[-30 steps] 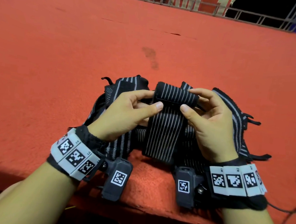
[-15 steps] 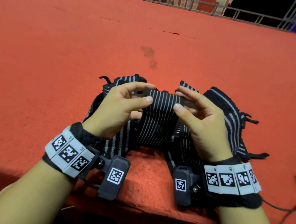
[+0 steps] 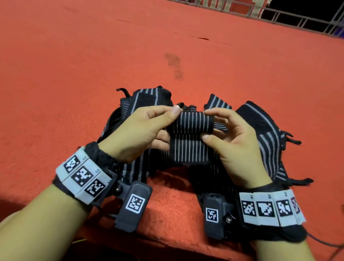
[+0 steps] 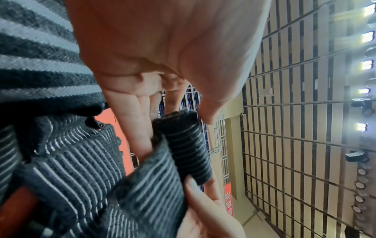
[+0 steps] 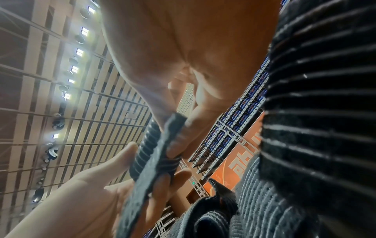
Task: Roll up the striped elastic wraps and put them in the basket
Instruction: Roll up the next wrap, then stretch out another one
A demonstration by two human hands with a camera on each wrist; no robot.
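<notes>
Between my fingertips (image 3: 207, 137) sits the wrap (image 3: 190, 122), pinched by left hand (image 3: 139, 131) and right hand (image 3: 236, 149); slacken either pinch and, I reckon, elastic springs the roll loose.

and the roll is growing: the striped wrap (image 3: 189, 136) now shows a thick rolled tube at its top where a second ago only a first turn sat there, and the loose tail hanging below it has shortened. the left hand (image 3: 139, 131) has shifted its pinch, thumb and forefinger now closed on the roll's left end. the right hand (image 3: 232, 144) has its forefinger over the right end and thumb pressed just under the roll. both hands have lifted slightly away from the pile of wraps (image 3: 271, 140).
</notes>
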